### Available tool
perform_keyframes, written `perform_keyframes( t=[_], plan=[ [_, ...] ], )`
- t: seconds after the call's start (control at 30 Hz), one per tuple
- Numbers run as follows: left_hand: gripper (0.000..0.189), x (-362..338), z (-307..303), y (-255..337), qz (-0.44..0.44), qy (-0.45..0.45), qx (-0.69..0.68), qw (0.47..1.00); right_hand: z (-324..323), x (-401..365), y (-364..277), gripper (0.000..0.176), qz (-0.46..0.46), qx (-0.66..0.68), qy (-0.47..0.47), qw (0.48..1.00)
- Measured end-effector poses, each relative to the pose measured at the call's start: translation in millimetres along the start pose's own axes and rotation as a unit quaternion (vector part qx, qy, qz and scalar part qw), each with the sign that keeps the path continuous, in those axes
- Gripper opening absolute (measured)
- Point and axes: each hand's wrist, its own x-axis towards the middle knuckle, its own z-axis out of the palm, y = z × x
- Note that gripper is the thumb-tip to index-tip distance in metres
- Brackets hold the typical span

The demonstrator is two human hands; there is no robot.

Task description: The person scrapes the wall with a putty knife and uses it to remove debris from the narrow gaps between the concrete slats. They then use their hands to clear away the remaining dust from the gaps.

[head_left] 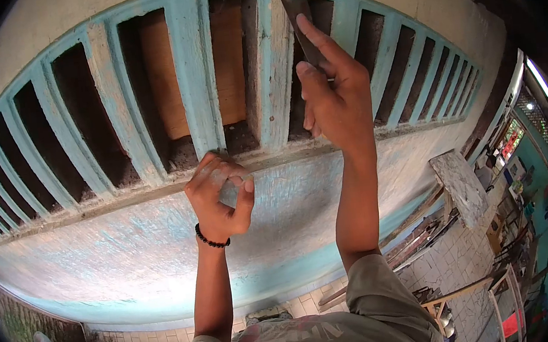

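The right hand [339, 95] gripped a dark flat blade [307, 45], index finger laid along it, at the opening just beside a worn slat [270, 59]. The left hand [219, 193] was curled at the sill [279, 158]; whether it held anything, I could not tell. Judged by finish, work was partial: that slat and a patchy slat [108, 94] farther left showed pale, bared areas, while most others carried turquoise paint. The lower wall [141, 233] was largely scuffed pale, with turquoise traces.
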Motion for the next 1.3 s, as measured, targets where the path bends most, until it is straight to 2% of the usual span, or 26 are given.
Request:
perform_keyframes(
  t=[0.13,0.23,0.33,0.43,0.57,0.7,0.77,0.9,1.0,1.17,1.3],
  plan=[
    [0.012,-0.6,-3.4,1.9,-0.008,-0.009,0.002,1.0,9.3,-37.4,18.8,0.064,-0.051,-0.111,-0.002,0.993],
    [0.013,-0.3,-5.2,0.5,-0.007,-0.018,0.001,1.0,16.6,-78.0,29.3,0.064,0.0,-0.144,-0.009,0.99],
    [0.013,-0.5,-6.4,0.8,-0.01,-0.026,0.007,1.0,18.8,-82.7,24.9,0.063,-0.002,-0.137,0.008,0.991],
    [0.014,-0.7,-5.7,1.5,-0.012,-0.028,0.01,0.999,12.7,-53.7,23.7,0.063,-0.056,-0.129,0.011,0.99],
    [0.008,0.4,-2.4,-1.6,0.005,-0.01,0.003,1.0,-2.3,-27.3,18.0,0.061,0.018,0.007,-0.049,0.999],
    [0.008,0.6,-3.0,-0.6,0.011,-0.012,0.003,1.0,11.6,-54.5,35.3,0.066,0.009,-0.016,-0.031,0.999],
    [0.008,2.2,-2.5,0.1,0.011,-0.02,0.009,1.0,13.3,-54.1,41.7,0.066,-0.035,0.007,-0.042,0.998],
    [0.01,2.1,-1.3,0.6,0.013,-0.021,0.015,1.0,-4.6,-38.4,33.7,0.064,0.032,0.08,-0.094,0.992],
    [0.011,2.9,0.7,-0.3,0.018,-0.021,0.012,1.0,-12.3,-35.6,38.8,0.064,0.028,0.056,-0.119,0.991],
    [0.012,1.0,2.3,-1.9,0.025,-0.028,0.015,0.999,-5.9,-34.9,45.6,0.065,-0.02,0.076,-0.09,0.993],
    [0.011,0.9,3.3,-2.3,0.02,-0.026,0.01,0.999,-9.0,-23.6,41.2,0.066,-0.021,0.076,-0.1,0.992]
  ],
)
